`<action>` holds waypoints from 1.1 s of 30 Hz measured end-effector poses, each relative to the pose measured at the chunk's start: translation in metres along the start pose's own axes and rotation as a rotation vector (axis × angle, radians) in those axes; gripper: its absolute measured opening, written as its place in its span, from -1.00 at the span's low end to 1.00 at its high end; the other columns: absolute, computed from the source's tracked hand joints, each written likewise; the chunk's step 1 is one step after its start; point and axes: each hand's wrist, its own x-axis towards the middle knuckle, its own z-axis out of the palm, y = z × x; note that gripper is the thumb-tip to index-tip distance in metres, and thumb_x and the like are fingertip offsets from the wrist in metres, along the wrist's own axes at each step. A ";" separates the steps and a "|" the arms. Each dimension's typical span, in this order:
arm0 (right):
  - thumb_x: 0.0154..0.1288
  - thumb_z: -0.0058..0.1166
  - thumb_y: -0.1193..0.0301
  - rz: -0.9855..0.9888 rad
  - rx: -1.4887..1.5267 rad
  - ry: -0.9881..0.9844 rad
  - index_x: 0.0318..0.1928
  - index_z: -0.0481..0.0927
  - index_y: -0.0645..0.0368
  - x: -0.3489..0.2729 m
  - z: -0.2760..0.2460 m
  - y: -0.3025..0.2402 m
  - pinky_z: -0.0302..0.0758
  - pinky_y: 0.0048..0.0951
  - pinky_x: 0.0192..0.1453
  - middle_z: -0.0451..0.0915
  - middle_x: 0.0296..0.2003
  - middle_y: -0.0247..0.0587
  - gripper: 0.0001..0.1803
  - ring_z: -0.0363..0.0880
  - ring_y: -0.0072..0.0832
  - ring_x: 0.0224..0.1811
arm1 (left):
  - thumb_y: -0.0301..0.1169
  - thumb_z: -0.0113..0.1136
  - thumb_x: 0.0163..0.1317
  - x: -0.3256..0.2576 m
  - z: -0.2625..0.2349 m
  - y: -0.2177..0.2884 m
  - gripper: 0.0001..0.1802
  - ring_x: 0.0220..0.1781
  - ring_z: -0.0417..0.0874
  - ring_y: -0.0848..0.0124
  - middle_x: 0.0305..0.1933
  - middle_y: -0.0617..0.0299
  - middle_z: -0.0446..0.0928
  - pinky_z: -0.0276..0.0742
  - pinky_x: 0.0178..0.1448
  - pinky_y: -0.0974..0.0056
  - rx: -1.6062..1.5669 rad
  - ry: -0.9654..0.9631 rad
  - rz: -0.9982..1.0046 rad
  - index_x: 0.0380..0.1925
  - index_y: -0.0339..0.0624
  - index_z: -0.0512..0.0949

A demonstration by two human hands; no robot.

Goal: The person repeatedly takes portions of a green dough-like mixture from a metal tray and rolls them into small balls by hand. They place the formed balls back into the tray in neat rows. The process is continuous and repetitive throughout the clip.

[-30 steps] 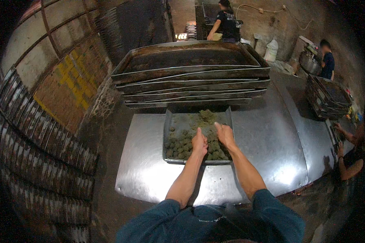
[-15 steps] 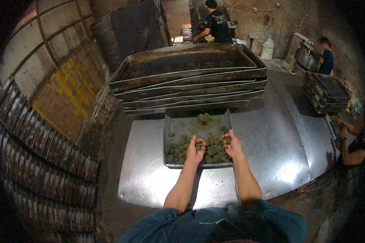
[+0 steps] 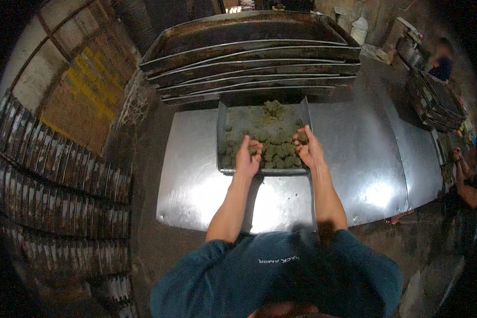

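A shallow metal tray (image 3: 221, 124) holds many greenish dough balls (image 3: 279, 157) in its near half. Toward its far side sits a crumbly mound of the same green dough (image 3: 274, 109). My left hand (image 3: 247, 158) is over the tray's near left part, its fingers curled round a dough lump that shows partly between them. Above the right side, my right hand (image 3: 310, 150) has its thumb and fingers closed on another dough lump (image 3: 302, 138). Both palms face inward.
The tray rests on a shiny metal tabletop (image 3: 350, 159). Large dark baking trays (image 3: 249, 69) are stacked right behind it, and smaller trays (image 3: 434, 100) at far right. Racks of metal pans (image 3: 63, 185) line the left. Another person's arm (image 3: 465, 180) is at the right edge.
The view has tipped downward, so the tray sits higher in the picture. My hands have moved farther apart, each with a dough lump in its fingers.
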 end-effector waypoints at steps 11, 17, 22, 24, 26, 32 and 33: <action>0.16 -0.01 0.23 -0.673 -1.582 -0.192 -0.23 0.54 0.21 0.054 0.063 0.072 0.43 -0.18 -0.33 0.54 -0.38 0.08 -0.69 0.52 -0.08 -0.38 | -0.18 -0.04 0.21 -0.015 -0.012 0.042 -0.62 -0.25 0.58 0.19 -0.27 -0.05 0.56 0.43 -0.27 0.25 1.420 0.056 0.356 -0.41 -0.31 0.56; 0.13 -0.04 0.40 -0.877 -1.870 0.113 -0.23 0.56 0.21 0.164 0.065 0.039 0.48 -0.13 -0.23 0.51 -0.27 0.12 -0.78 0.50 -0.02 -0.25 | -0.27 -0.03 0.20 -0.058 -0.048 0.087 -0.66 0.00 0.49 0.15 0.00 0.00 0.46 0.39 0.04 0.28 1.370 0.006 0.605 -0.15 -0.29 0.50; 0.07 -0.07 0.51 -0.711 -2.102 -0.038 -0.35 0.55 0.32 0.181 0.046 0.091 0.51 -0.17 -0.26 0.51 -0.36 0.14 -0.83 0.52 -0.04 -0.30 | -0.35 -0.04 0.22 -0.092 -0.086 0.122 -0.68 -0.11 0.54 0.38 -0.14 0.05 0.52 0.43 -0.05 0.35 1.023 0.218 0.294 -0.14 -0.37 0.48; 0.04 -0.07 0.42 -0.675 -2.049 -0.065 -0.46 0.51 0.31 0.195 0.041 0.091 0.48 -0.11 -0.29 0.51 -0.45 0.13 -0.82 0.51 0.03 -0.38 | -0.34 -0.04 0.22 -0.100 -0.100 0.134 -0.68 -0.19 0.55 0.40 -0.19 0.07 0.55 0.41 -0.05 0.38 1.014 0.228 0.296 -0.14 -0.37 0.49; 0.02 -0.07 0.42 -0.541 -2.073 -0.216 -0.51 0.48 0.31 0.199 0.068 0.064 0.48 -0.07 -0.32 0.52 -0.47 0.15 -0.82 0.51 0.09 -0.42 | -0.34 -0.04 0.23 -0.109 -0.114 0.142 -0.68 -0.19 0.54 0.40 -0.21 0.08 0.55 0.39 -0.05 0.39 0.964 0.248 0.264 -0.14 -0.37 0.49; 0.01 0.06 0.43 -0.724 -2.198 -0.196 -0.45 0.57 0.29 0.192 0.044 0.116 0.48 -0.17 -0.33 0.53 -0.57 0.02 -0.84 0.54 -0.10 -0.45 | -0.34 -0.06 0.25 -0.098 -0.146 0.138 -0.69 -0.24 0.53 0.45 -0.30 0.11 0.56 0.40 -0.15 0.45 0.911 0.223 0.325 -0.18 -0.38 0.50; 0.00 0.09 0.41 -0.645 -2.264 -0.175 -0.46 0.56 0.29 0.186 0.060 0.109 0.48 -0.20 -0.33 0.54 -0.55 0.01 -0.83 0.56 -0.14 -0.44 | -0.33 -0.07 0.25 -0.090 -0.150 0.129 -0.68 -0.25 0.53 0.46 -0.32 0.11 0.56 0.41 -0.19 0.46 0.767 0.226 0.292 -0.19 -0.39 0.50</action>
